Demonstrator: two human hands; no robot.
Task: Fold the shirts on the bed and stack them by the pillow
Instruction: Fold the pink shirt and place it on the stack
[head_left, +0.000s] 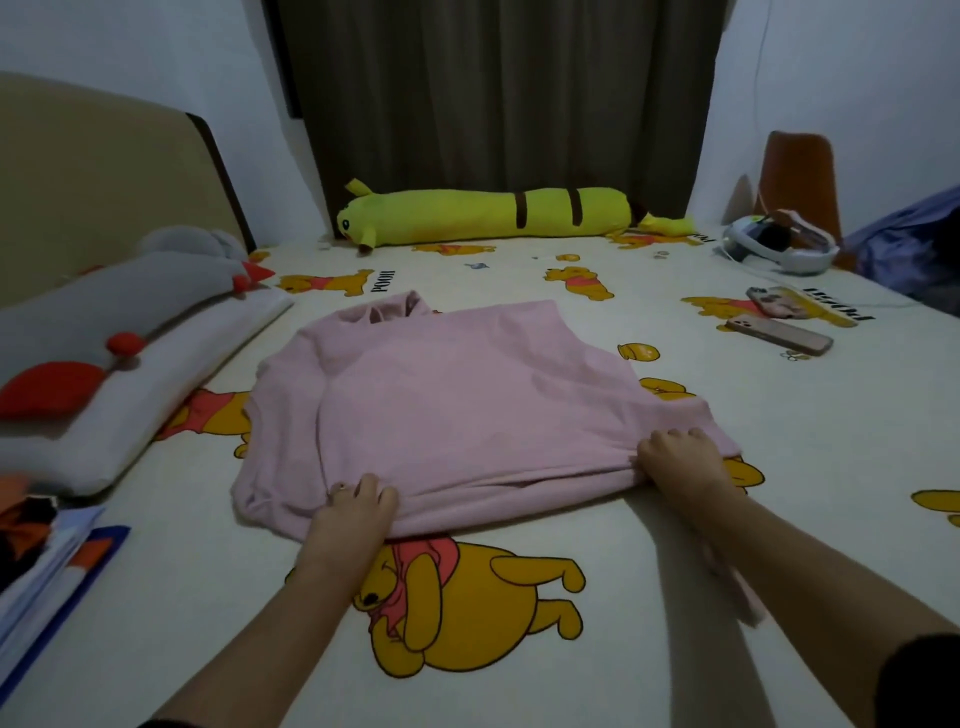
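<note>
Progress: early to middle stage, by judgement. One pink shirt (457, 410) lay spread on the bed (675, 545), its collar pointing away from the person and toward the yellow plush bolster (488, 215). The shirt's sides appeared already turned in, leaving a roughly rectangular panel; this is inferred from its outline and could not be confirmed. The hem, on the side of the shirt nearest the person, was bunched. The left hand (353, 512) gripped the hem near the shirt's left corner, fingers curled into the cloth. The right hand (680, 460) gripped the hem near the right corner, fingers likewise curled and gathering the fabric.

Outstanding: the lengthwise fold of the shirt, and its placing by the pillow. No folded stack was seen beside the grey and white pillow (124, 364), which lay to the left of the shirt, just apart from it. Some dark and orange cloth (26, 514) and what looked like papers sat at the left edge, nearer the person than the shirt; whether that cloth was further shirts could not be told.

Surface and room: cream sheet printed with yellow bears, lying fairly flat. Right of the shirt, well apart, lay two phones (779, 335); beyond them, a white headset-like device (779, 249). A dark curtain (493, 93) hung behind the bolster, a padded headboard (104, 176) stood beyond the pillow. Lighting was dim.
</note>
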